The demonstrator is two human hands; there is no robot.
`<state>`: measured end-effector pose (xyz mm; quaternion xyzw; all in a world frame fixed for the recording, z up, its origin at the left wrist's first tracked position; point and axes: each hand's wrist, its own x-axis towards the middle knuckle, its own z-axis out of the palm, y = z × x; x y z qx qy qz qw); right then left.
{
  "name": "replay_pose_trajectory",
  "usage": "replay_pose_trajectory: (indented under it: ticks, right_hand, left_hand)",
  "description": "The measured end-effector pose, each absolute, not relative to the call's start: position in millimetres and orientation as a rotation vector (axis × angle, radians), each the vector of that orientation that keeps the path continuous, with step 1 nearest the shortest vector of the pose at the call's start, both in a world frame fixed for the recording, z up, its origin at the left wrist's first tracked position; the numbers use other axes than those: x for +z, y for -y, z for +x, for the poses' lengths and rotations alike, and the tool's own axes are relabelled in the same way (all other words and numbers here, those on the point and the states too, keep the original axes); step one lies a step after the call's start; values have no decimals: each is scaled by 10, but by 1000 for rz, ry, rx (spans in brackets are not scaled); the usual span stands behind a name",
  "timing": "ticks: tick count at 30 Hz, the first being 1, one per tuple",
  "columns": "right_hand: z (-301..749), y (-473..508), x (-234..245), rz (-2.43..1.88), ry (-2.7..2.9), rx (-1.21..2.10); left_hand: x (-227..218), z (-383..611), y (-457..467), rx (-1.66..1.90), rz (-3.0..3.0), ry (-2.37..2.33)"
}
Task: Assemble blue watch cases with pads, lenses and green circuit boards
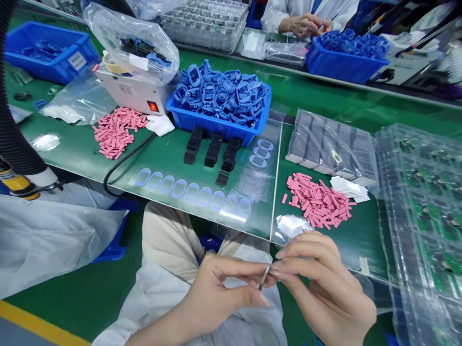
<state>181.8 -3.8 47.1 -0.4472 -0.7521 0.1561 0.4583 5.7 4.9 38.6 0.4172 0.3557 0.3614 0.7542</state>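
Observation:
Above my lap, my left hand pinches a thin flat piece between thumb and fingers. It is turned almost edge-on, so its faces are hidden. My right hand meets it from the right, thumb and index fingertip pressed together at its upper edge; whatever they pinch is too small to make out. Just beyond my right hand lie a pile of pink strips and a crumpled clear film on the green bench.
A blue bin of blue plastic frames stands mid-bench, with black stacked plates and a row of clear oval films before it. Bagged grey stacks and clear trays sit right. A co-worker works opposite; a black hose hangs left.

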Motion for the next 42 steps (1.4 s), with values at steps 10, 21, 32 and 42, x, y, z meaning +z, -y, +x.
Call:
replay_pose_trajectory:
  ticks: [10,21,32,42]
  right_hand:
    - [1871,-30,457,-1015,1908,518]
    - [1813,171,431,-1107,1929,323]
    - [2247,-142,-241,-1965,1698,-272]
    - [1993,-112,290,-1329,1924,467]
  left_hand:
    - [359,1,-46,797,1156,-830]
    - [306,116,-47,872,588,-804]
    - [302,8,-188,939,825,-1021]
    - [204,-12,-272,1209,2015,-1033]
